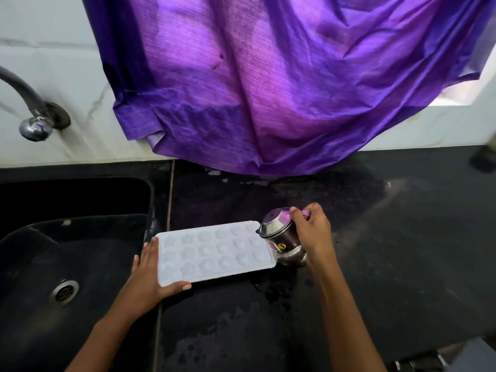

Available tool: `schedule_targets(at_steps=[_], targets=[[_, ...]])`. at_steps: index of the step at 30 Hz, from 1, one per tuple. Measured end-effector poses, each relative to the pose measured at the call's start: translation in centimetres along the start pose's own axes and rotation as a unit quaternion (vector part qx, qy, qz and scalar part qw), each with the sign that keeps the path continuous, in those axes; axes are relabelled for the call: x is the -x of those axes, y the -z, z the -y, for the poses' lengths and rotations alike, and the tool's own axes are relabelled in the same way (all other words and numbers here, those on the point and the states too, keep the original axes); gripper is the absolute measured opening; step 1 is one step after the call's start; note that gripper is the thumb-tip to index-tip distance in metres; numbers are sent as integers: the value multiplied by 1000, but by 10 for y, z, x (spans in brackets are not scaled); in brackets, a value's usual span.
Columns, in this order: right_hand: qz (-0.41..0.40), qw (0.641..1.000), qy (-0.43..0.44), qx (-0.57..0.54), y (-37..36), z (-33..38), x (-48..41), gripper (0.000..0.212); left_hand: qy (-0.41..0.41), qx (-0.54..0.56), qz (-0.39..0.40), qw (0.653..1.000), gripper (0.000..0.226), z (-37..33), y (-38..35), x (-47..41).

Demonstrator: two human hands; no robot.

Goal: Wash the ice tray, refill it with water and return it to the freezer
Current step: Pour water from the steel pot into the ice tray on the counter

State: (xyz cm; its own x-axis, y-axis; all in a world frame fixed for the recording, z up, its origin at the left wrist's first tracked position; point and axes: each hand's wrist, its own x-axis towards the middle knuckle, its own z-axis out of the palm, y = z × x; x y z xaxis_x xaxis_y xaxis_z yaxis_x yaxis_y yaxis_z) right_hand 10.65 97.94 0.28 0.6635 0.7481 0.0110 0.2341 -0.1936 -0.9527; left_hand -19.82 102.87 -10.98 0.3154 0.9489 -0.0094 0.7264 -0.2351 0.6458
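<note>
Head view. White ice tray [214, 251] lay flat on the black stone counter [375, 251], at the counter's left edge, with its left end right beside the sink [88, 200]. The tray's long side ran left to right, the right end angled a little toward the wall. It held three rows of moulded cells, some star-shaped and some rounded. Could not tell whether the cells held water.

Left hand [146, 277] was at the tray's near-left corner. Its fingers were straight and laid along the left short edge, the thumb stretched along the near long edge, both touching the tray. No curl around it.

Right hand [312, 232] was wrapped round a small steel pot [281, 237], fingers curled over the far side and thumb on top. The pot was tilted toward the tray, its lip over the tray's right end. A round yellow sticker marked 3 showed on its side. No stream was visible.

Wet patches shone on the counter near the tray's right near corner.

The sink was dark, with a metal drain [64, 291] in its floor. A curved tap [32, 114] was fixed to the white wall [48, 49] above it. A purple cloth [268, 76] hung down the wall, its lower hem touching the counter's back edge.
</note>
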Motion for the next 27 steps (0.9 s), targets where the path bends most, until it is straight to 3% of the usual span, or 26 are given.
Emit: schedule_targets(at_steps=[14, 27], targets=[[-6, 998, 17, 60, 1, -3, 1, 30, -3, -7, 0, 1000, 134, -2, 2, 0], [-7, 1000, -6, 30, 3, -1, 3, 28, 0, -3, -4, 1000, 135, -3, 2, 1]])
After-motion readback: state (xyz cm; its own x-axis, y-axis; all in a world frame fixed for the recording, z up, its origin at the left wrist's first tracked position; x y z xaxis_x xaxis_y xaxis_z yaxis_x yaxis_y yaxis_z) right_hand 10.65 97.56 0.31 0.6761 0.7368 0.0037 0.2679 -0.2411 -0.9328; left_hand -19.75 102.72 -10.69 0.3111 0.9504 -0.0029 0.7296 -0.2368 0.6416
